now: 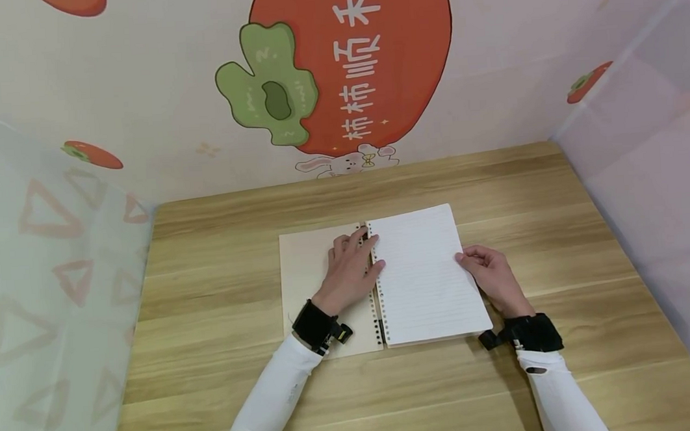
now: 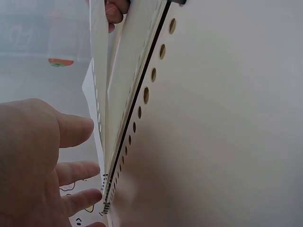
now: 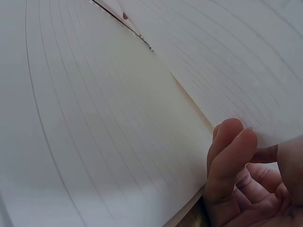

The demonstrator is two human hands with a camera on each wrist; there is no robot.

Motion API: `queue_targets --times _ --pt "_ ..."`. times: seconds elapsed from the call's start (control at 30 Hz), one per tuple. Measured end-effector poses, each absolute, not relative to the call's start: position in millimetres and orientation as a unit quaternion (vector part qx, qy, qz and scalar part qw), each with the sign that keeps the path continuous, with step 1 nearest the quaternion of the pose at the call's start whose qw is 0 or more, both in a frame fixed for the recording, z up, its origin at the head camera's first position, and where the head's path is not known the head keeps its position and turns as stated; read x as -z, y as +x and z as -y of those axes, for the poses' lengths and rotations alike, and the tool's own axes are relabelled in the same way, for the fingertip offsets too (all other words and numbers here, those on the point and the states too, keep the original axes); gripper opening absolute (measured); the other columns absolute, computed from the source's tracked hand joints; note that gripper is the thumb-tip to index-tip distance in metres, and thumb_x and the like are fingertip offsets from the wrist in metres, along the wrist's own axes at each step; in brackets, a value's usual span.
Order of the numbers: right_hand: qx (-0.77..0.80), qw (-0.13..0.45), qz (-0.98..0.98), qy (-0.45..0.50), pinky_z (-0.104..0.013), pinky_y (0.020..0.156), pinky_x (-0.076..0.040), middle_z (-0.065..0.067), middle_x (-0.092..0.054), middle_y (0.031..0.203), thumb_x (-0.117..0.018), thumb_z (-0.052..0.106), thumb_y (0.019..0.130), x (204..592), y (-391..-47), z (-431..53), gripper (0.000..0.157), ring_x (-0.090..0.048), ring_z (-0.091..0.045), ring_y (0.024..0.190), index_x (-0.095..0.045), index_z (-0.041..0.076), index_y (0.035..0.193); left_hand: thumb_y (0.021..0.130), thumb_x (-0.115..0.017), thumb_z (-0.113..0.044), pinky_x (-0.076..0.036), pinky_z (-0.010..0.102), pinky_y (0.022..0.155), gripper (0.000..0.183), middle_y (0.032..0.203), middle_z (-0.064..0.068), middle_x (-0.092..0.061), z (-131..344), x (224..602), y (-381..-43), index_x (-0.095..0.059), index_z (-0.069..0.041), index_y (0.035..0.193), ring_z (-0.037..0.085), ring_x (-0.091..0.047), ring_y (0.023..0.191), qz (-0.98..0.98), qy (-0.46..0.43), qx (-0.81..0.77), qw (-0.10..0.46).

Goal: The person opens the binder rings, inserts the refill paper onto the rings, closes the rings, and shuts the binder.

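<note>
A loose-leaf notebook lies open, its beige cover [image 1: 303,263] on the left with a row of holes along the inner edge. Lined white paper [image 1: 424,283] with punched holes down its left side is on the right. My left hand [image 1: 345,274] reaches across the cover to the holes, fingers spread and fairly straight, fingertips at the paper's punched edge. Pinched by the right edge, the lined paper is held by my right hand [image 1: 491,276]. In the right wrist view, that paper [image 3: 255,71] stands raised off the lined page [image 3: 85,118] beneath it.
The notebook lies on a wood-grain table [image 1: 209,314]. Behind it rises a wall [image 1: 168,88] with a large persimmon drawing. Pale side panels [image 1: 31,258] stand at left and right. Black camera straps [image 1: 312,324] circle both wrists.
</note>
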State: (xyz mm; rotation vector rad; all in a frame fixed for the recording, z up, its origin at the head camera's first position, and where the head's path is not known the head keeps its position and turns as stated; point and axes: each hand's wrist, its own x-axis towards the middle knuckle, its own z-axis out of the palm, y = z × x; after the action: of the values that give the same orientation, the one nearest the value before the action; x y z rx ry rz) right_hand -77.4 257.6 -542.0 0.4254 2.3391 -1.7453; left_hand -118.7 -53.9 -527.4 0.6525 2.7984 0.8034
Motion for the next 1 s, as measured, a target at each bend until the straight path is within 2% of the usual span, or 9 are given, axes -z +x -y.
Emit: queue_targets --times 0.53,0.73,0.83,1.0 --pt "0.586 0.106 -0.789 0.149 -0.026 0.064 -0.055 0.004 -0.070 0.086 -0.064 0.037 0.101 544.1 -77.9 -258.8 0.051 -0.066 -0.010 0.074 -0.063 -0.008 0.125 0.105 -0.051 -0.041 -0.027 0.057 0.112 0.056 0.168 0.011 -0.029 48.2 536.7 -118.3 -0.051 -0.014 0.154 0.038 -0.028 0.142 -0.944 0.215 -0.239 0.071" --pt "0.585 0.113 -0.789 0.149 -0.027 0.064 -0.055 0.003 -0.071 0.086 -0.064 0.037 0.101 541.2 -78.3 -257.9 0.051 -0.066 -0.011 0.074 -0.063 -0.008 0.124 0.104 -0.053 -0.041 -0.025 0.060 0.113 0.056 0.169 0.013 -0.026 52.1 529.5 -110.5 -0.052 -0.012 0.153 0.040 -0.027 0.143 -0.943 0.213 -0.246 0.070" --pt "0.582 0.114 -0.791 0.150 -0.026 0.064 -0.054 0.003 -0.071 0.086 -0.063 0.038 0.101 539.5 -78.4 -257.8 0.052 -0.066 -0.011 0.075 -0.063 -0.007 0.125 0.104 -0.055 -0.035 -0.023 0.060 0.113 0.052 0.169 0.013 -0.026 59.5 523.5 -101.2 -0.055 -0.011 0.150 0.040 -0.025 0.144 -0.939 0.208 -0.263 0.070" --pt "0.580 0.112 -0.794 0.146 -0.026 0.065 -0.053 0.003 -0.072 0.086 -0.063 0.039 0.101 536.1 -79.4 -257.9 0.052 -0.066 -0.011 0.075 -0.063 -0.007 0.125 0.102 -0.056 -0.024 -0.026 0.058 0.109 0.043 0.163 0.012 -0.036 75.9 521.1 -83.7 -0.061 -0.011 0.143 0.040 -0.030 0.140 -0.940 0.201 -0.272 0.048"
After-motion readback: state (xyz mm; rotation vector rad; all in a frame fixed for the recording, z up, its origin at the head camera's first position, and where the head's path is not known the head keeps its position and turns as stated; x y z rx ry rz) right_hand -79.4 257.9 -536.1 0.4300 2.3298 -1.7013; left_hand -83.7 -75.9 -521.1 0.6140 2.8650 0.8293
